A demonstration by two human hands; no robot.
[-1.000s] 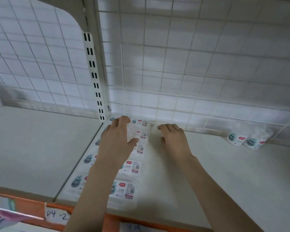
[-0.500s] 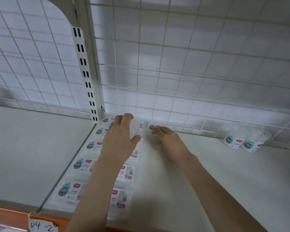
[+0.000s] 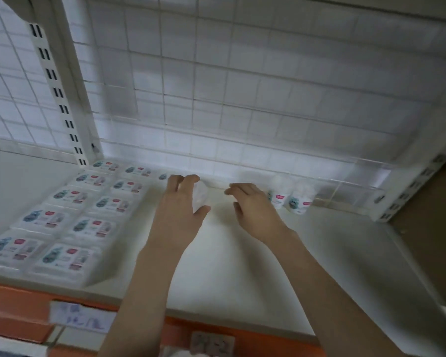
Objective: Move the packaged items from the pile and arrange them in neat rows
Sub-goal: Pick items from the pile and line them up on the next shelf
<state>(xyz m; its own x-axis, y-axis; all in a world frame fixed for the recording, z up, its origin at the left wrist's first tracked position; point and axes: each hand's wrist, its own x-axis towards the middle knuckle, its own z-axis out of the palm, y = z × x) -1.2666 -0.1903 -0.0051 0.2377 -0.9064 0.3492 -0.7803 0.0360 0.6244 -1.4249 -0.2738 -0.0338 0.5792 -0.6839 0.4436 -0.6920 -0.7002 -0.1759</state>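
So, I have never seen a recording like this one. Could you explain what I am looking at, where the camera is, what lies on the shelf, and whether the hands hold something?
There is no machine here. The camera sits on a person's head and looks forward and down, so you see their own two bare arms reaching onto a white shelf with a wire grid behind it. At the left, flat packaged items lie in two neat rows from front to back, and a third row begins at the back. At the back right, two more packs stand side by side. The left hand covers a whitish pack near the back; whether it grips it, the blur hides. The right hand, fingers loosely bent, appears to hold nothing.
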